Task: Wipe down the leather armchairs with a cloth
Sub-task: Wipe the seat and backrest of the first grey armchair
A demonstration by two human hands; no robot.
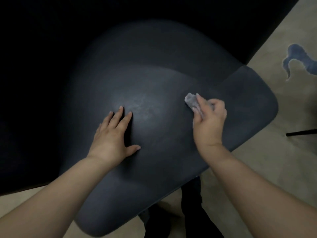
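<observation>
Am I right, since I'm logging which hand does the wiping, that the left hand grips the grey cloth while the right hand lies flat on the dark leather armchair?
Not quite: the hands are swapped. In the head view the right hand grips the crumpled grey cloth, while the left hand lies flat, fingers spread, on the dark leather armchair.

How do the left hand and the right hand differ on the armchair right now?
The left hand lies flat with its fingers spread and straight; the right hand has its fingers curled. The left hand holds nothing, while the right hand grips a grey cloth. The left hand rests near the seat's middle; the right hand is nearer its right edge. Both are bare and touch the dark armchair.
</observation>
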